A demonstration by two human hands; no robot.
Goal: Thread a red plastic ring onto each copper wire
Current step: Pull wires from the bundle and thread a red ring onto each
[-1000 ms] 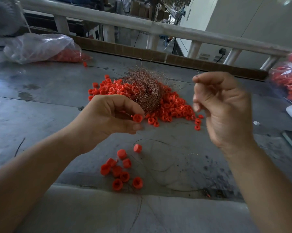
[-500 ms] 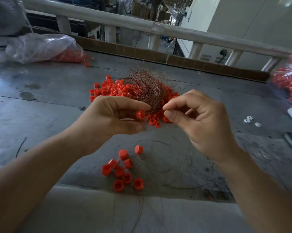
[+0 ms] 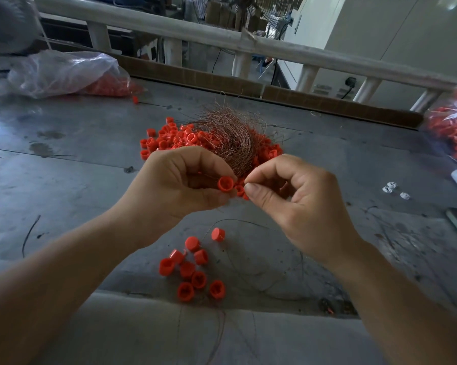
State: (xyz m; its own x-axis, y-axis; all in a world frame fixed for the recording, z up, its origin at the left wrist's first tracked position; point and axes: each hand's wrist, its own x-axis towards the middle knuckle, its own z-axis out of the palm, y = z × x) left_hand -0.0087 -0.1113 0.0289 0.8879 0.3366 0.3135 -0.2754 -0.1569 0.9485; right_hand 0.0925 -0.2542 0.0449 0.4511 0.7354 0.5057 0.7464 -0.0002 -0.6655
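Now, the entry in hand: one small red plastic ring [image 3: 226,183], cup-shaped, open mouth turned toward us. It is gripped between thumb and forefinger of our left hand [image 3: 180,185] and held above the table, in front of the heap.

Change noted: a second ago our right hand [image 3: 296,204] was raised well off to the right. It has since come in, and its thumb and forefinger are now pinched together just beside the ring's mouth. We judge they hold a single copper wire, though the strand is too fine to make out. The ring looks about to be threaded, not yet threaded.

Count, working outward:
- loose red rings [image 3: 187,269] on the table below the hands: nine, with thin wires trailing among them
- heap of red rings [image 3: 166,138] behind the hands: too many to count
- tangled bundle of copper wires [image 3: 230,138] lying on that heap: one
- clear plastic bags of red rings: two, far left [image 3: 64,72] and right edge [image 3: 454,127]
- small white pieces [image 3: 392,187] at right: three, perhaps four
- grey metal table [image 3: 77,154]: one
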